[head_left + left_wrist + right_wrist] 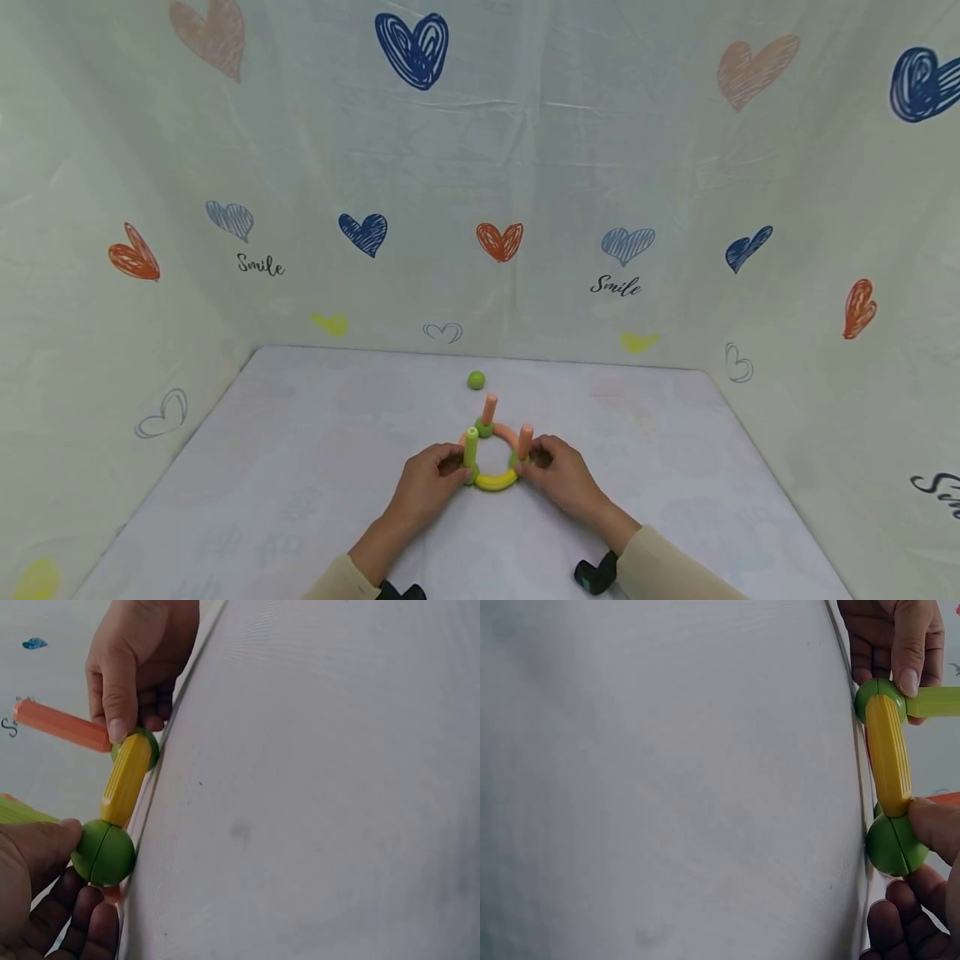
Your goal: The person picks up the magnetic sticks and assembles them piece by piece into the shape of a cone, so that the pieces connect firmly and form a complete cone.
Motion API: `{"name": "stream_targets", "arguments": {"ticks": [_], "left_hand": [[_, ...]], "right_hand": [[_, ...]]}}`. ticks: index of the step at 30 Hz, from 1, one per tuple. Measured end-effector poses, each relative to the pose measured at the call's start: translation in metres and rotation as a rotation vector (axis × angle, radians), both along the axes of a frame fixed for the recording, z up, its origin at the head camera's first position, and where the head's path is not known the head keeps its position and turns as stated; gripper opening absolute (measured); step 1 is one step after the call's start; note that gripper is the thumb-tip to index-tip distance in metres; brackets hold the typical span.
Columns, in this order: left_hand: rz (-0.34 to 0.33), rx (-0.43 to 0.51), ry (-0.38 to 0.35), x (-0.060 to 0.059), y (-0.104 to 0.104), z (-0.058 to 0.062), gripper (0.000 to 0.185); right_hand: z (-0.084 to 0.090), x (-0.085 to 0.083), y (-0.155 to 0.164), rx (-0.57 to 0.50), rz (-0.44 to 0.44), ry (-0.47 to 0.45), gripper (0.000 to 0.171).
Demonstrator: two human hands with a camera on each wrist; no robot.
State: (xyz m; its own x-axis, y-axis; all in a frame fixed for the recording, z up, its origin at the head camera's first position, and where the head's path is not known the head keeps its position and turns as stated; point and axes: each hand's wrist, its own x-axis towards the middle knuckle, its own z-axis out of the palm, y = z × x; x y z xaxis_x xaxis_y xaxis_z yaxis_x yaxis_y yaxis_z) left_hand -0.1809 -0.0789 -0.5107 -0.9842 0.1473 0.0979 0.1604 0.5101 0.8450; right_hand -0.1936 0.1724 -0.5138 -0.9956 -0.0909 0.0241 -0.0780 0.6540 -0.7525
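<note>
A white counter with faint pale prints fills the lower half of the head view, walled on 3 sides by a cream cloth backdrop printed with blue, orange and yellow hearts and the word "Smile".

Near the middle of the counter sits a toy ring built from short curved sticks joined by green balls. A yellow stick forms the near arc, and a pale orange curve shows at the far right. 3 pegs stand upright from the balls: a green peg at the left, an orange peg at the right and another orange peg at the far side.

The left hand pinches the left green ball, thumb on top and fingers curled beneath it. The right hand pinches the right green ball the same way, thumb pressed against it at the yellow stick's end. Both hands rest on the counter, cream sleeves at the wrists.

A loose green ball lies apart, beyond the ring toward the back wall. The hands hide the ring's 2 near joints from the head view
</note>
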Motion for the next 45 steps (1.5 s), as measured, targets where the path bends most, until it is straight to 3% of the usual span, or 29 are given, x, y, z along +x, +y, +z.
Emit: {"name": "stream_targets", "arguments": {"ticks": [13,34,37,45], "left_hand": [[-0.034,0.004,0.007,0.002,-0.009,-0.002,0.037],[-0.003,-0.002,-0.008,0.002,-0.015,-0.003,0.034],[-0.001,0.007,-0.014,0.003,-0.015,-0.003,0.034],[-0.017,0.040,-0.022,0.004,-0.014,-0.004,0.032]], "right_hand": [[-0.002,0.007,0.000,-0.001,0.054,0.034,0.028],[-0.001,0.006,-0.005,-0.019,0.084,0.029,0.030],[0.002,0.003,-0.001,-0.014,0.127,-0.021,0.030],[0.020,-0.018,0.027,-0.059,0.338,-0.156,0.021]]}}
